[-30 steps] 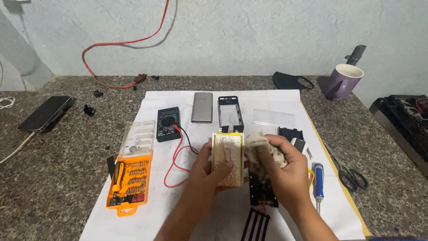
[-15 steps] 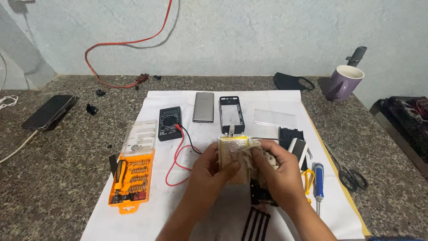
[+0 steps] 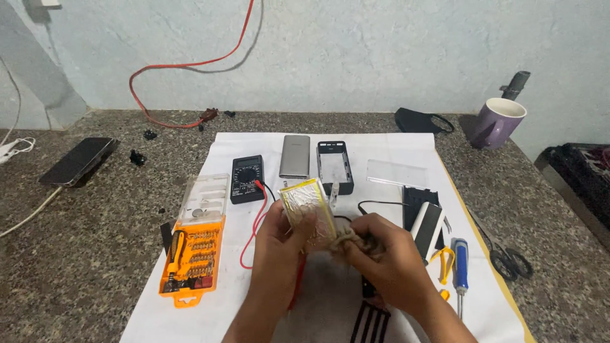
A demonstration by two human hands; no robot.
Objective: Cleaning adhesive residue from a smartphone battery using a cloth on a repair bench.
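Note:
My left hand [image 3: 279,244] grips a flat silver-gold battery pouch [image 3: 307,206] by its lower left side and holds it upright over the white sheet [image 3: 267,159]. My right hand [image 3: 384,260] pinches a crumpled wad of tan tape [image 3: 346,240] that sticks to the pouch's lower right corner. A black multimeter [image 3: 246,178] with red and black leads lies just behind my left hand. Behind the pouch lie a grey metal case cover [image 3: 295,156] and an empty black case frame [image 3: 335,166].
An orange screwdriver bit set [image 3: 194,254] with its clear lid open lies at the left. A blue-handled tool [image 3: 460,270], yellow cutters, scissors [image 3: 505,260] and black parts lie at the right. A phone [image 3: 77,161], a red cable [image 3: 171,76] and a purple mug [image 3: 499,122] sit on the granite counter.
The pouch has tilted and turned in my hands. My right hand has slid down to its lower right corner, bunching the tan tape into a wad.

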